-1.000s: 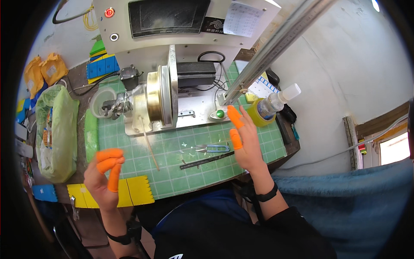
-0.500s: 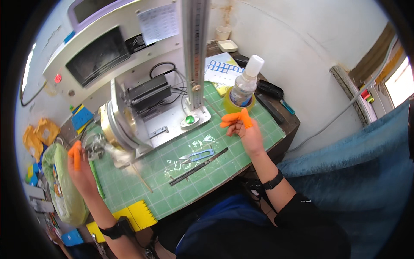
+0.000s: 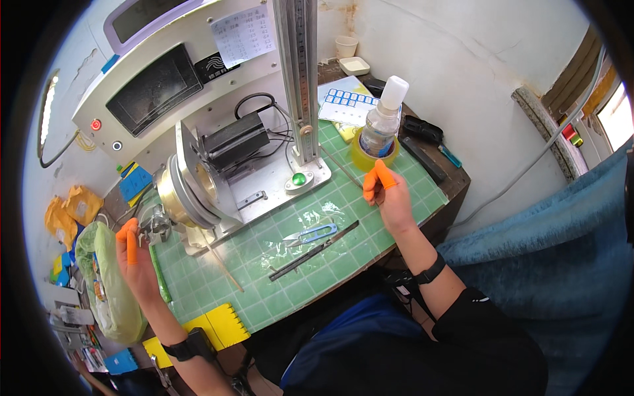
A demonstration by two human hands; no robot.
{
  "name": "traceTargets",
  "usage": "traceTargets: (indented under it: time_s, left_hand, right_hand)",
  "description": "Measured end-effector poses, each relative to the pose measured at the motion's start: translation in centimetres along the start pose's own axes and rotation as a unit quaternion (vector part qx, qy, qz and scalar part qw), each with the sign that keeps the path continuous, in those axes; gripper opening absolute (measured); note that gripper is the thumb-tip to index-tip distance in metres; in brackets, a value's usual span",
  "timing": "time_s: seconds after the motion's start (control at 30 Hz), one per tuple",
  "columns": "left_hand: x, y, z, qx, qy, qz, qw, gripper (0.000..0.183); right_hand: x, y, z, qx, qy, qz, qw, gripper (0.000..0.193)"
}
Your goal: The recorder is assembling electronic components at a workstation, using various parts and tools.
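Observation:
Orange finger cots cover some fingertips on both hands. My left hand [image 3: 135,267] is raised beside a metal clamp [image 3: 156,224] on the front of a round brass-coloured spindle [image 3: 175,195]. Its fingers are bent together; anything between them is too small to make out. Over the right part of the green mat, my right hand [image 3: 393,201] has its fingers curled into a pinch. A thin dark rod or wire [image 3: 341,166] runs from near the upright column towards these fingertips; whether they grip it is unclear. Blue-handled thread snips [image 3: 312,234] lie between the hands, beside a dark narrow strip [image 3: 314,251].
The machine's upright column [image 3: 300,86] and green button [image 3: 298,179] stand ahead. A clear bottle [image 3: 381,129] sits within a yellow tape roll [image 3: 360,155] beyond my right hand. A pale green plastic bag [image 3: 119,297] is at left, and a yellow notched plate [image 3: 224,325] at the near edge.
My right hand has moved right and slightly nearer, and its fingers have curled in more. My left hand stays by the clamp. The whole view has shifted a little.

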State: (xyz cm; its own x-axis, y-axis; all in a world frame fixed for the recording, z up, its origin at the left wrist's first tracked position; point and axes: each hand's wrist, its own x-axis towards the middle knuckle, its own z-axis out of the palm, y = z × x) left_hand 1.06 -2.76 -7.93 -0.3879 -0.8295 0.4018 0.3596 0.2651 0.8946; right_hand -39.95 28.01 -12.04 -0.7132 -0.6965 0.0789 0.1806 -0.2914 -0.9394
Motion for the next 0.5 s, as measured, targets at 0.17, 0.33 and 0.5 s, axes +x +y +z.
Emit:
traceTargets:
  time_s: [0.17,0.33,0.5]
  left_hand:
    - [-0.1,-0.5,-1.0,0.015,0.009,-0.007,1.000,0.019]
    - [0.0,-0.1,0.5,0.005,0.010,-0.001,1.000,0.016]
    - [0.0,-0.7,-1.0,0.019,0.019,-0.016,1.000,0.017]
  right_hand:
    - [0.2,0.5,-0.3,0.032,0.002,-0.008,0.999,0.042]
    - [0.0,0.1,-0.6,0.093,0.028,-0.020,0.995,0.029]
    - [0.0,-0.1,-0.9,0.173,0.107,-0.062,0.977,0.026]
